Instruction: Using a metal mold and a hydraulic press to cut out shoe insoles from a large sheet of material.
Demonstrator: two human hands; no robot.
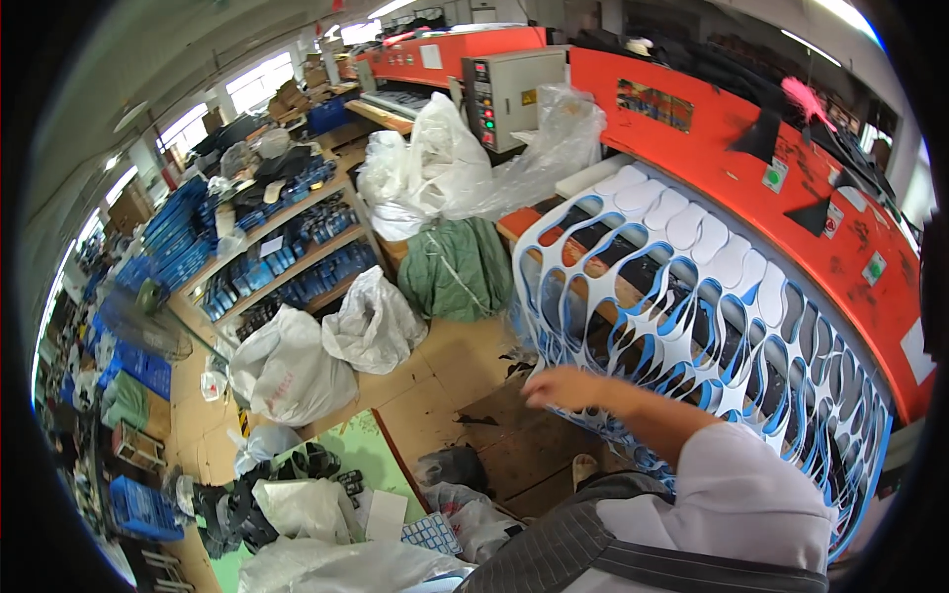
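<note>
My right hand (556,388) reaches leftward from a short white sleeve, its fingers loosely curled, and nothing shows in them. It is over the floor, at the near-left edge of a perforated white and blue sheet (682,381). That sheet is a web of rounded cut-out holes, draped over the bed of a red machine (732,124). Along the machine side of the sheet lies a row of white sole-shaped pieces (684,223). My left hand is out of the picture.
A grey control box (514,99) adjoins the machine. White sacks (292,368) and a green sack (455,267) stand on the floor. Shelves (282,237) hold many blue items. A fan (148,321) is at left. A green table (371,450) carries bags and black pieces.
</note>
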